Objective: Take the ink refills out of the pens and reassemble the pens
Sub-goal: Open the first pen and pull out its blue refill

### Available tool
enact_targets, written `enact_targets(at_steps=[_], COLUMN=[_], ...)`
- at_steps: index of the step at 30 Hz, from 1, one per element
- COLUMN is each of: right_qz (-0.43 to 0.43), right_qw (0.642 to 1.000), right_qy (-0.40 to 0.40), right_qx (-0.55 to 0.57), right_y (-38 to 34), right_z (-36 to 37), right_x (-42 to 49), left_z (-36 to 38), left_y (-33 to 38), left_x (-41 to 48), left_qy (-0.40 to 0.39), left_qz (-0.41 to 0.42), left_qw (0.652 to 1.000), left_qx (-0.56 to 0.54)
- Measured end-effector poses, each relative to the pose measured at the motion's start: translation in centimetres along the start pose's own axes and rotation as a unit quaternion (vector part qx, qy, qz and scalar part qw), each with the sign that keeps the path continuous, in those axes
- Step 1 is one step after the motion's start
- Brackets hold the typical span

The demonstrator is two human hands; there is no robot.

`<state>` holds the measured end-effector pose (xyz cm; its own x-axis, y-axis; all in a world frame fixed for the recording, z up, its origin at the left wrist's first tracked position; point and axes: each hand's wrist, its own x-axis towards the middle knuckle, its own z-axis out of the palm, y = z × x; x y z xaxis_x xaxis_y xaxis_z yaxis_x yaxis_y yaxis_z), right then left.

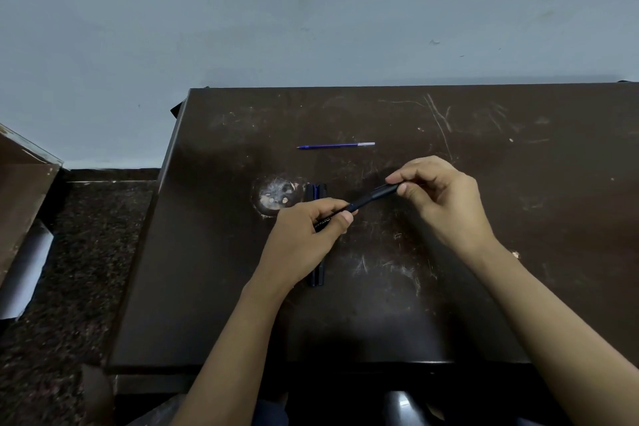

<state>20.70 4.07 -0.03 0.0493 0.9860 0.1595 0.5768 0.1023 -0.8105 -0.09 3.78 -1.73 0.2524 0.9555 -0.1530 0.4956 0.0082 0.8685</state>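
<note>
I hold a dark pen [370,197] in the air above the scratched brown table [484,287]. My left hand [311,228] is wrapped round the lettered barrel, and my right hand [439,194] pinches the far end between thumb and fingertips. I cannot tell whether I am unscrewing it or closing it. Either way, the left should lock the barrel while the right alone turns, lightly and in line with the axis. One blue ink refill [335,146] lies beyond, and more dark pens [315,191] lie beneath my left hand.

A scratched dark brown table [484,149] stands against a pale blue-grey wall [311,10] (dark speckled floor [86,252] alongside).
</note>
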Motion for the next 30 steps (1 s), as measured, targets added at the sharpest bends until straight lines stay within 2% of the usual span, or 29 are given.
enact_targets(at_steps=[4, 9, 16, 18, 21, 24, 27, 30], right_qz=[-0.037, -0.012, 0.025, 0.067, 0.163, 0.250, 0.284, 0.301], right_qw=[0.998, 0.998, 0.999, 0.997, 0.969, 0.941, 0.931, 0.935], right_qy=[-0.049, -0.052, -0.044, -0.004, 0.054, 0.027, -0.004, 0.014], right_qx=[-0.019, -0.023, -0.015, 0.050, 0.178, 0.227, 0.229, 0.187], right_y=[-0.9, -1.1, -1.0, -1.6, -2.4, -2.9, -3.1, -2.7], right_z=[0.7, 1.1, 1.6, 1.9, 2.3, 2.8, 3.8, 4.2], right_x=[-0.4, -0.6, -0.8, -0.9, -1.0, -1.0, -1.3, -1.3], left_z=[0.5, 0.5, 0.9, 1.1, 1.5, 1.8, 2.0, 2.0], left_y=[0.5, 0.1, 0.4, 0.8, 1.4, 1.6, 1.7, 2.0], left_x=[-0.2, -0.2, -0.2, -0.2, -0.2, -0.2, -0.3, -0.4], left_qy=[-0.001, 0.040, 0.051, 0.049, 0.034, 0.008, -0.030, -0.072], left_qz=[0.012, 0.015, 0.027, 0.023, 0.007, -0.022, -0.044, -0.055], left_qw=[0.999, 0.997, 0.992, 0.996, 0.999, 0.998, 0.991, 0.986], left_qx=[0.033, 0.063, 0.116, 0.075, -0.009, -0.066, -0.119, -0.137])
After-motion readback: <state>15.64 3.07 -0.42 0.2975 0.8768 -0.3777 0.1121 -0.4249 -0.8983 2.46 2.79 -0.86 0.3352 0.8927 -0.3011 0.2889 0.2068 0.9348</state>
